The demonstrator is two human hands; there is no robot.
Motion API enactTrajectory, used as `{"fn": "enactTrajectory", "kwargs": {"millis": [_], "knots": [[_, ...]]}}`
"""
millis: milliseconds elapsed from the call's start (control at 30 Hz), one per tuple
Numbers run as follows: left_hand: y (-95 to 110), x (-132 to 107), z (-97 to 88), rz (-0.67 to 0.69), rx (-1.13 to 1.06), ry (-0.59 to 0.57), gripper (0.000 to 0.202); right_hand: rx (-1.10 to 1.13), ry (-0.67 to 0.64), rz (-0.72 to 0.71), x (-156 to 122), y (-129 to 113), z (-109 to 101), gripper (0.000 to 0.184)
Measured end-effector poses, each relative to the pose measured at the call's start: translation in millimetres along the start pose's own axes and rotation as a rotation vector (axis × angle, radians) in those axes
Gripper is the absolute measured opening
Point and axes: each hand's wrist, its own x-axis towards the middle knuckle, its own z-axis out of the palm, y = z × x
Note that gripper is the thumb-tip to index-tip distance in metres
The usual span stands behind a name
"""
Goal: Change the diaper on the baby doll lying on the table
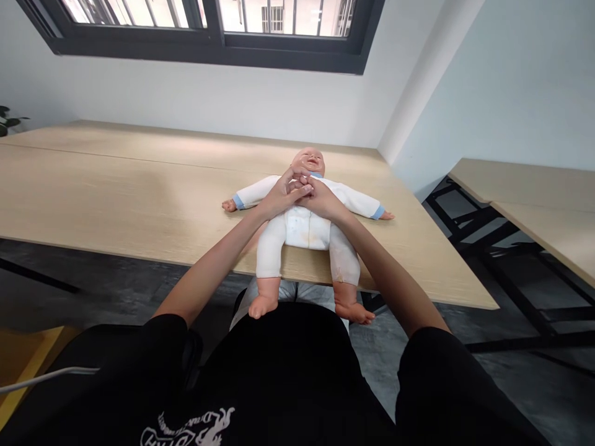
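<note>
Fingers of the left hand (pixel 282 189) and right hand (pixel 324 198) are pinched shut on the neckline of a baby doll (pixel 307 228), just under its chin. It lies face-up on the wooden surface (pixel 116 192), arms spread, legs dangling over the near edge.

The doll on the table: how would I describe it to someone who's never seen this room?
Under the dark-framed window runs a long pale wooden table. At its near edge a baby doll lies on its back, arms spread, bare feet hanging past the edge. It wears a white suit with blue cuffs, and the person's left hand and right hand meet on its chest.
</note>
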Motion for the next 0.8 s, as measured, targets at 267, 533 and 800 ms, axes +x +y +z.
{"fn": "enactTrajectory", "kwargs": {"millis": [267, 533, 800], "knots": [[-5, -3, -2.3, 0.0, -0.058, 0.094, 0.05, -0.227, 0.11, 0.023, -4, -2, -6, 0.032], [-2, 0, -23.1, -0.041, 0.072, 0.391, 0.016, -0.481, 0.312, -0.015, -6, 12, -33, 0.037], [-9, -1, -44.0, 0.133, 0.454, 0.603, 0.017, -0.374, 0.532, 0.221, -39, 39, -67, 0.027]]}}
